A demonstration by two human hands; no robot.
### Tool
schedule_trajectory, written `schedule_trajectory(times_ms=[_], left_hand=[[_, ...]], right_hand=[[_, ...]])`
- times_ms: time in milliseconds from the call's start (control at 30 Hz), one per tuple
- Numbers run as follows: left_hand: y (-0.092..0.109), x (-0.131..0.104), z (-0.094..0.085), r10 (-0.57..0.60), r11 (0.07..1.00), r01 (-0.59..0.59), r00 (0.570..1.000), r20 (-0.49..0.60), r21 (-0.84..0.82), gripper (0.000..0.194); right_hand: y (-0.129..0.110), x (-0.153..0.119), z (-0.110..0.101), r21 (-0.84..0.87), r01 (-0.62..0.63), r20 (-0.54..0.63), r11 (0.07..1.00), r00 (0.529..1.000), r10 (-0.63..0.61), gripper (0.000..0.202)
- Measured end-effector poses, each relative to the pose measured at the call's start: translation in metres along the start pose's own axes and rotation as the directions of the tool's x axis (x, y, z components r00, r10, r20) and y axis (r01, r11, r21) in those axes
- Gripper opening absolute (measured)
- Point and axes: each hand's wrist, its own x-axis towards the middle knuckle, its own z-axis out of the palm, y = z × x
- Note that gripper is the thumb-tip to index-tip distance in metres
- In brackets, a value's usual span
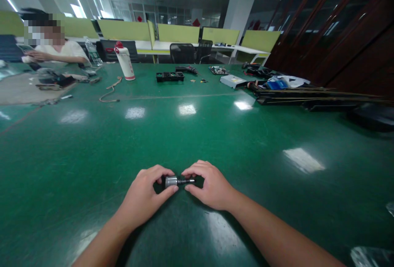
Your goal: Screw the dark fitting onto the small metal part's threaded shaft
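A small silver metal cylinder (171,181) with a thin dark ribbed shaft lies level just above or on the green table; which of the two I cannot tell. My left hand (147,193) curves round the cylinder, thumb below and index finger above, closed on its body. Around the shaft, my right hand (211,185) holds its thumb and fingers apart, with gaps visible on both sides of the shaft. The shaft's bright tip points toward my right palm.
Across the green table (154,135) stand a white bottle (127,63), a cord (108,93), a black plastic frame (170,77), a circuit board (218,70) and a silver box (233,81). Long dark bars (283,96) lie at right. A person (61,51) sits at far left.
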Motion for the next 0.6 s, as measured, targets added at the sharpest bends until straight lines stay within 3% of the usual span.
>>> schedule_trajectory(times_ms=[400,600], left_hand=[[0.004,0.002,-0.0028,-0.022,1.0,0.021,1.0,0.022,0.008,0.022],[0.0048,0.0006,-0.0037,-0.017,1.0,0.017,1.0,0.025,0.008,0.023]], right_hand=[[-0.005,0.0005,-0.0053,-0.115,0.069,0.125,0.991,0.991,-0.054,0.034],[-0.0012,0.0021,-0.0022,-0.087,0.03,0.07,0.996,0.997,-0.024,0.021]])
